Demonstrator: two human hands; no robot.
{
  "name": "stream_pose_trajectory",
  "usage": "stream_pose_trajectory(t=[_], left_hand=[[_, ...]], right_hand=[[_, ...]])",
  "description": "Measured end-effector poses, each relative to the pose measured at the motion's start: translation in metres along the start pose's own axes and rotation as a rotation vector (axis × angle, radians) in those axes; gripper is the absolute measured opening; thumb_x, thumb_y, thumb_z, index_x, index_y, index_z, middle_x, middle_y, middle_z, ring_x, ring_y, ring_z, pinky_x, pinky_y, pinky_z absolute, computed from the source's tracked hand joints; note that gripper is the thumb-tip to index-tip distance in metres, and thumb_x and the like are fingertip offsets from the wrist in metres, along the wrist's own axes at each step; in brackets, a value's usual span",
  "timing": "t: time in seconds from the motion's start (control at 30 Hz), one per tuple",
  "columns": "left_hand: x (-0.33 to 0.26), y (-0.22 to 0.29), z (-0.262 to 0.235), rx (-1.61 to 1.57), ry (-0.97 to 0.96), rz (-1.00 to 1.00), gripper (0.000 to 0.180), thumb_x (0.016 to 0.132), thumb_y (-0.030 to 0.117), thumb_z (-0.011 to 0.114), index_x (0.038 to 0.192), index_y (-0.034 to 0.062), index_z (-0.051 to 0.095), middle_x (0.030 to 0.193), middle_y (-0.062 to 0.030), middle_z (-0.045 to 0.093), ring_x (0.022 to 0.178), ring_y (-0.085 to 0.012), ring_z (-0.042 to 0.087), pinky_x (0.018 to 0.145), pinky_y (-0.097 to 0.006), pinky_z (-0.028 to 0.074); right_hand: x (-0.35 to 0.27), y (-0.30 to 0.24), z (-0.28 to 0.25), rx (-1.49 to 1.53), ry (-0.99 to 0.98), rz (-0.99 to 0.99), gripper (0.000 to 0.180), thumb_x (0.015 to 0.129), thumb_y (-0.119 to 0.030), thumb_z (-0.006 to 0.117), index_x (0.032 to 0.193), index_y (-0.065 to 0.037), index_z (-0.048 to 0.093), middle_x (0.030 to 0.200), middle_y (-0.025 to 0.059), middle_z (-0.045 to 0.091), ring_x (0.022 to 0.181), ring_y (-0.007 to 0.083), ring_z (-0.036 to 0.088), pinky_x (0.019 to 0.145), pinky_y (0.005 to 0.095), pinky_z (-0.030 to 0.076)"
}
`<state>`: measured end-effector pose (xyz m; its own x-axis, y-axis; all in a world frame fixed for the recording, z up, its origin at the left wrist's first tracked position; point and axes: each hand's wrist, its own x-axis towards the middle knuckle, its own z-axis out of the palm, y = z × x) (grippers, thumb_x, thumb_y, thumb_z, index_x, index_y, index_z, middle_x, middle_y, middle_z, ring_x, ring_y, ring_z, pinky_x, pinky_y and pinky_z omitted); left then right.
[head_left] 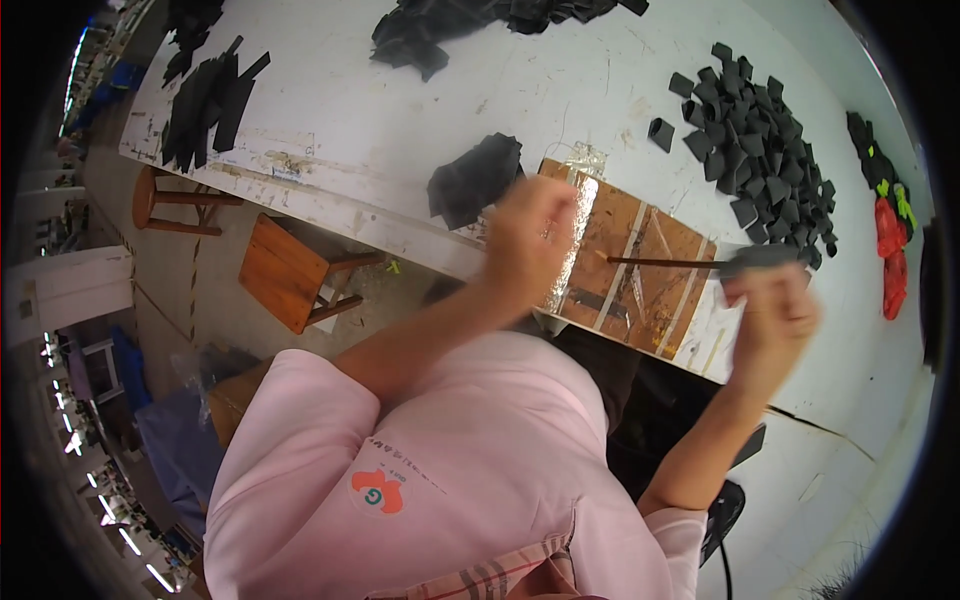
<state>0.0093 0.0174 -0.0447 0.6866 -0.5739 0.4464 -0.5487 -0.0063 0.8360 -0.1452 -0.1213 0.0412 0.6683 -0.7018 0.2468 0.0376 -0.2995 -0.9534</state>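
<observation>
While both hands hover above the brown board (640, 270) at the near edge of the white counter (400, 110), motion blur softens them. The left hand (530, 245) is loosely curled over the board's left end, beside a strip of shiny foil (578, 225); whether its fingers pinch anything I cannot tell (the blur hides the fingertips). The right hand (770, 315) is raised past the board's right end, its fingers pressed together around a dark grey fabric piece (765, 260). A thin dark stick (660, 263) runs from that piece leftward across the board, its pale tip pointing toward the left hand; the stick's right end meets the fabric piece at the right hand.

Just left of the left hand lies a small heap of black fabric (475, 180) on the counter. Farther right, a broad scatter of small dark squares (760, 150) spreads over the counter, well apart from the hands. Another dark pile (470, 30) sits at the far edge, and a stack of black strips (205, 105) lies at the far left corner. Red and green cloth (890, 240) rests at the right rim.

Below the counter, a wooden stool (290, 275) stands on the floor, with a second, round stool (175, 200) behind it. The person wears a pink sleeve (330, 430).
</observation>
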Motion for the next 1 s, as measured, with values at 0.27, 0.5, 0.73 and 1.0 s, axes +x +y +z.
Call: stream_pose_trajectory(t=[0.27, 0.5, 0.73, 1.0], left_hand=[[-0.033, -0.077, -0.068, 0.686, -0.1, -0.213, 0.027, 0.068, 0.001, 0.06, 0.093, -0.0003, 0.051, 0.091, -0.0144, 0.049, 0.081, -0.0298, 0.052, 0.069, -0.034, 0.044], [-0.021, -0.066, -0.067, 0.558, -0.007, -0.035, 0.011, 0.069, 0.0, 0.06, 0.077, 0.0014, 0.053, 0.087, -0.0126, 0.053, 0.081, -0.0241, 0.053, 0.068, -0.032, 0.044], [-0.003, 0.034, -0.032, -0.645, -0.548, -0.648, 0.024, 0.071, -0.006, 0.059, 0.091, 0.0031, 0.05, 0.088, -0.0039, 0.054, 0.081, -0.0048, 0.049, 0.066, -0.019, 0.042], [-0.003, 0.056, -0.011, -1.119, -0.657, -0.866, 0.02, 0.078, 0.006, 0.053, 0.097, -0.001, 0.048, 0.082, -0.0074, 0.056, 0.07, -0.0116, 0.055, 0.06, -0.022, 0.044]], right_hand=[[-0.02, 0.023, 0.025, 0.042, 0.317, 0.318, 0.022, 0.084, -0.022, 0.053, 0.084, -0.001, 0.059, 0.059, -0.0001, 0.053, 0.048, 0.0031, 0.042, 0.045, 0.0153, 0.03], [-0.066, 0.026, 0.065, -0.049, -0.177, 0.441, 0.013, 0.08, -0.012, 0.057, 0.082, 0.001, 0.058, 0.062, 0.0035, 0.054, 0.058, 0.0092, 0.05, 0.052, 0.0228, 0.04], [-0.054, 0.019, 0.08, 0.045, 0.001, 0.301, 0.012, 0.079, -0.009, 0.058, 0.085, 0.001, 0.056, 0.069, 0.0057, 0.058, 0.062, 0.0109, 0.053, 0.058, 0.022, 0.043], [-0.053, 0.02, 0.048, 1.042, 0.087, 0.681, 0.013, 0.082, -0.013, 0.055, 0.079, -0.001, 0.053, 0.07, 0.0089, 0.059, 0.057, 0.0149, 0.056, 0.053, 0.0277, 0.049]])
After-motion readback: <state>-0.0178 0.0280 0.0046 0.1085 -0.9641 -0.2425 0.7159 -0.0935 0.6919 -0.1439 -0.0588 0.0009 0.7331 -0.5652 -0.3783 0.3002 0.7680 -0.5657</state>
